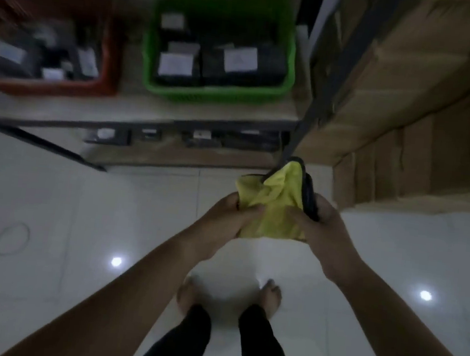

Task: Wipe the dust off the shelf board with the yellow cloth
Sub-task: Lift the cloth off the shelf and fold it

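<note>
Both hands, left hand (pixel 231 215) and right hand (pixel 328 232), grip yellow cloth (pixel 273 204) short of shelf board (pixel 136 111) edge.

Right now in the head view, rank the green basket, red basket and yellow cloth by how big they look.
1. green basket and red basket: about alike; the red one is blurred and cut off by the frame, so unranked.
2. yellow cloth: smallest, though bunched up and nearer the camera.
</note>
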Demonstrator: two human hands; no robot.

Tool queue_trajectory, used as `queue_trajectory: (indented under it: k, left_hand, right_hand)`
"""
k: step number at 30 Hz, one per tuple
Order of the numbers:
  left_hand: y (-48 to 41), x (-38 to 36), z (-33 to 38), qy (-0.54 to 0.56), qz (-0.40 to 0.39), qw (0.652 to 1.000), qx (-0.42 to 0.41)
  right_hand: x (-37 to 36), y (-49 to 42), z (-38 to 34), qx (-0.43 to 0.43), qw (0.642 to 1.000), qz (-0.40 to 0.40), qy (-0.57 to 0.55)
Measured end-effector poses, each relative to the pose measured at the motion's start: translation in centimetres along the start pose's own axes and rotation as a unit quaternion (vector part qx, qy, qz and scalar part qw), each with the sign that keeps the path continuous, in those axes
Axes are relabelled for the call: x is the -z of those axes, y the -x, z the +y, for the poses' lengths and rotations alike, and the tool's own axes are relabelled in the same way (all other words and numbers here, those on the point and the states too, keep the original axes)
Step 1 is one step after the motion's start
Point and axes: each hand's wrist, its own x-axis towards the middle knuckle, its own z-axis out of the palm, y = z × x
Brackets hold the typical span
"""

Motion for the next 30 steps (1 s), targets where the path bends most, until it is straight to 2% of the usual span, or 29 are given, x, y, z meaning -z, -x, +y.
queue_trajectory:
  k: [7,9,12,17,21,24,26,28,30]
  left_hand:
    - [-19.9,-0.8,-13.2,-0.101,0.067,0.989,0.079]
    - [-25.1,-0.6,-16.6,-0.116,0.085,0.985,0.093]
    - [-32.2,-0.5,-20.4,-0.146,0.073,0.982,0.094]
    - [-42.0,-1.2,-23.7,-0.304,0.036,0.952,0.004]
    - [-47.7,-1.8,-25.3,-0.323,0.059,0.942,-0.061]
    - [-50.3,-2.0,-27.4,-0.361,0.047,0.929,-0.065]
    - [-51.3,-1.9,-29.3,-0.465,0.016,0.884,-0.04]
    - [-51.7,-2.0,-30.8,-0.585,-0.026,0.811,-0.014]
    - [-51.8,-2.1,-31.6,-0.658,-0.062,0.751,-0.007]
  right_hand:
    - [2.9,-14.6,17.7,-0.093,0.992,0.041,0.071]
    - [3.4,-18.5,22.7,-0.079,0.989,0.049,0.116]
    - [4.1,-24.3,28.6,-0.046,0.98,0.05,0.189]
    - [5.1,-32.9,35.0,0.028,0.967,0.076,0.243]
    - [5.5,-38.0,38.1,0.09,0.958,0.118,0.244]
    - [5.8,-40.4,41.5,0.082,0.955,0.101,0.268]
    - [6.1,-41.2,44.0,0.085,0.935,0.05,0.34]
    - [6.7,-41.7,45.9,0.127,0.884,0.012,0.449]
    - [7.0,-42.2,46.6,0.149,0.83,0.007,0.538]
